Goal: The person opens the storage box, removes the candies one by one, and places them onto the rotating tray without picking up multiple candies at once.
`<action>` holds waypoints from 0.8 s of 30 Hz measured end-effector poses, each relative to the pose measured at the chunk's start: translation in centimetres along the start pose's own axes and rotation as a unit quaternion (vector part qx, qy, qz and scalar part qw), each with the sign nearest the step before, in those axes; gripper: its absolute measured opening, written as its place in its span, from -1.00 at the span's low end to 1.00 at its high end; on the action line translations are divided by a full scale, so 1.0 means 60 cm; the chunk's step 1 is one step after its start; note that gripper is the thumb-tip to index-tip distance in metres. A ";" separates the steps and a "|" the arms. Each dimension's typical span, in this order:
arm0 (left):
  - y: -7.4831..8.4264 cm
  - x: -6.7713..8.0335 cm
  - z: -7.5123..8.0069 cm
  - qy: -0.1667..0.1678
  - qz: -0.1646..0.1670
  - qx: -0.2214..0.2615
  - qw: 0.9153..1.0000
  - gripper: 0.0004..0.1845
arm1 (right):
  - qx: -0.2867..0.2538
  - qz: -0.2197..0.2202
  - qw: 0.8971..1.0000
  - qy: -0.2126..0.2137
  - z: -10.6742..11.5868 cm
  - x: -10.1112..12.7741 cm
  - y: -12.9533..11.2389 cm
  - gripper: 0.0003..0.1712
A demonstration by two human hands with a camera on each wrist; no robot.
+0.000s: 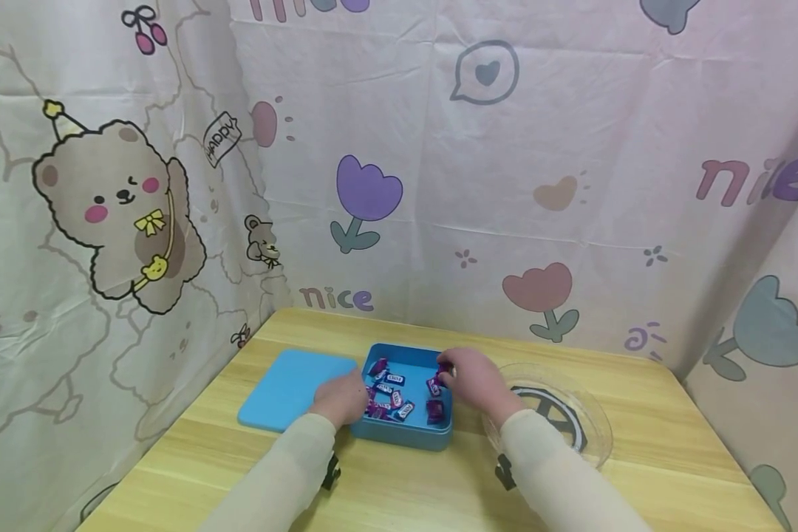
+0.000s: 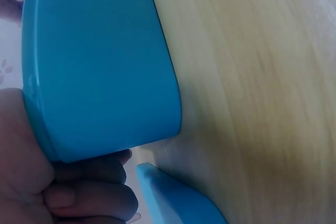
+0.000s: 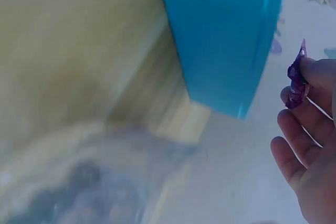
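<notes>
An uncovered blue box [image 1: 402,436] holds several small wrapped candies [image 1: 394,379], some blue and some purple. My left hand [image 1: 343,397] grips the box's left side. In the left wrist view its curled fingers [image 2: 97,200] lie along the outer wall, with the palm side at the rim. My right hand [image 1: 475,380] is over the box's right edge. Between thumb and forefinger it pinches a purple-wrapped candy [image 3: 298,80], seen in the right wrist view raised beside the rim, the other fingers spread.
A flat blue lid [image 1: 292,384] lies on the wooden table [image 1: 439,488], left of the box. To the right, partly behind my right forearm, stands a clear round plastic container [image 1: 598,425]. A printed cloth [image 1: 425,185] hangs behind the table.
</notes>
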State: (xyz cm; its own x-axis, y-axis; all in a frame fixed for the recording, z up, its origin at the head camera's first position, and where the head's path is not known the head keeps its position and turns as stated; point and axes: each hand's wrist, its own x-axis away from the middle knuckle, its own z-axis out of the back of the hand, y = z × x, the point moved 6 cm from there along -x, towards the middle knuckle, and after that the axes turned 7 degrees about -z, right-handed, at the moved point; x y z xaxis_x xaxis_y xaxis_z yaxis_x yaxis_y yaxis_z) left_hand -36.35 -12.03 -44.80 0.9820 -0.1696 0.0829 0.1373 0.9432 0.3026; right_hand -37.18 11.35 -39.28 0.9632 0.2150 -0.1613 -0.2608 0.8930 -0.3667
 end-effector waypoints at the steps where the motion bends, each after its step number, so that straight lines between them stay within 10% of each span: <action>1: 0.000 0.001 0.000 0.001 0.001 0.002 1.000 -0.42 | -0.006 -0.007 1.000 -0.001 0.006 0.000 0.007 -0.66; 24: -0.002 0.001 0.001 0.004 -0.002 -0.001 1.000 -0.42 | 0.019 -0.052 0.998 -0.039 0.064 0.009 0.190 -0.76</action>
State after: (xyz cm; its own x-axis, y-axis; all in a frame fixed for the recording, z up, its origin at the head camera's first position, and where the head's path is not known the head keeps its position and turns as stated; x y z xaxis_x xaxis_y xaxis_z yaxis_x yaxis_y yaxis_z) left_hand -36.30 -12.20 -44.80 0.9825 -0.1711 0.0741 0.1416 0.9432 0.3006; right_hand -39.40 23.19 -40.02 0.9874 0.1492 -0.0528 -0.1583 0.9261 -0.3426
